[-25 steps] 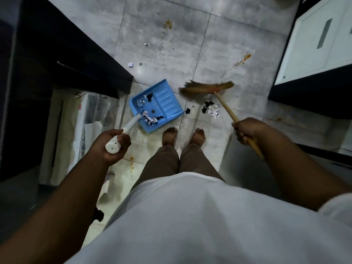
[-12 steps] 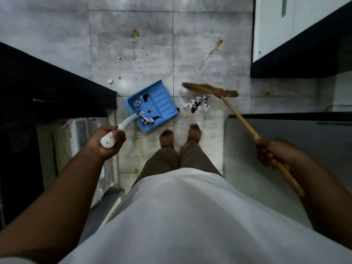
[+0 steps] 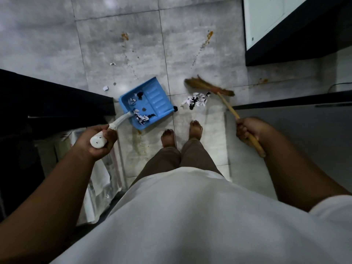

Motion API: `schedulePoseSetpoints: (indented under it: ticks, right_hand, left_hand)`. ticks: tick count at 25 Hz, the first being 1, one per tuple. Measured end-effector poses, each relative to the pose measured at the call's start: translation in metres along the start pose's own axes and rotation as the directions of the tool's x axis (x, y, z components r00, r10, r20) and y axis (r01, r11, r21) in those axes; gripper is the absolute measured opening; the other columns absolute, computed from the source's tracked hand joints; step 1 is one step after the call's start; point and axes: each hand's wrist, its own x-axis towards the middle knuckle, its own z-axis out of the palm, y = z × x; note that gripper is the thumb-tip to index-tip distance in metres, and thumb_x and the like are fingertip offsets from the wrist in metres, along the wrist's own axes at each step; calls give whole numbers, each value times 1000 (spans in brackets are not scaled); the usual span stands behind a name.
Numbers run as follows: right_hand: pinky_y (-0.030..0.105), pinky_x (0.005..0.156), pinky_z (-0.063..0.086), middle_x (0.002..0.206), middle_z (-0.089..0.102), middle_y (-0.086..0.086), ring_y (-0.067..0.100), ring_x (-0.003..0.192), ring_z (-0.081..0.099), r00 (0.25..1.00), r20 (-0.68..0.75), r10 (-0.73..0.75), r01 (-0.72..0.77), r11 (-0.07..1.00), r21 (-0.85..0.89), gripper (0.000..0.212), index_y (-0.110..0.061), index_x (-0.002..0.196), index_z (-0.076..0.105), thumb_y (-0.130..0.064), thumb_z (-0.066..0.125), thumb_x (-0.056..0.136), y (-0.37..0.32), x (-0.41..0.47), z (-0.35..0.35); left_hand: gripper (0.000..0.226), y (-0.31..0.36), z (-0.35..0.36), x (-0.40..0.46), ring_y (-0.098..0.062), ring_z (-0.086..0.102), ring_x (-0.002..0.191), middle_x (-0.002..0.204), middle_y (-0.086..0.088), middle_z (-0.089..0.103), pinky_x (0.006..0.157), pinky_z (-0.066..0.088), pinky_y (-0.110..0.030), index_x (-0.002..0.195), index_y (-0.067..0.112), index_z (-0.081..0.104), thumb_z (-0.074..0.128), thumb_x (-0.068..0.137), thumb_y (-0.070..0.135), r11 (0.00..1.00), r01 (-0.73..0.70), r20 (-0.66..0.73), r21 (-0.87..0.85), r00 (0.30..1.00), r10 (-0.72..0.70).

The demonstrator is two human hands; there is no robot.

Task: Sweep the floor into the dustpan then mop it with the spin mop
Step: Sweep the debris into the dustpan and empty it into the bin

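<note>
Broom head has swung nearer the paper scraps — right hand clenching its stick, left hand clenching the blue dustpan handle; stained grey tile floor, scraps at three o'clock of the pan.

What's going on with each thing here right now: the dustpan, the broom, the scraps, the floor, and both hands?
Dustpan: on the floor, holding some paper scraps.
Broom: bristles on the floor beside the scrap pile.
Scrap pile: loose on the tile, between broom and dustpan, not yet swept in.
Stray scraps: lying beyond the dustpan, unswept.
Floor: streaked with orange stains, not mopped.
Left hand: grips the dustpan's white handle.
Right hand: grips the broomstick.
</note>
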Motion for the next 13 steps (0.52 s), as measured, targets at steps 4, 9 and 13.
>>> schedulePoseSetpoints:
  ticks: [4,9,13]
  right_hand:
    - [12,25,23,38,33,-7,4,27,29,999,4,49,-48,998,-51,36,-18,67,39,-28,42,102,28,-22,-25]
    - [11,23,21,38,30,-6,3,25,27,993,92,74,-77,997,31,40,-18,65,36,-32,40,102,42,-51,-33]
    - [13,21,23,39,32,-8,2,26,29,972,226,62,-95,986,137,33,-16,69,41,-25,36,102,32,-50,11]
  left_hand:
    - [95,9,-5,-2,-7,50,39,60,-4,47,42,45,-6,110,-10,46,82,23,-22,999,-4,13,-42,1000,5]
    - [100,17,-17,-10,-5,49,41,63,-1,45,43,45,-6,115,-6,46,82,24,-23,995,-41,20,-90,999,43]
    - [88,19,-23,-10,-6,50,40,61,-1,47,41,45,-7,115,-4,46,80,35,-18,997,-23,12,-68,1000,23]
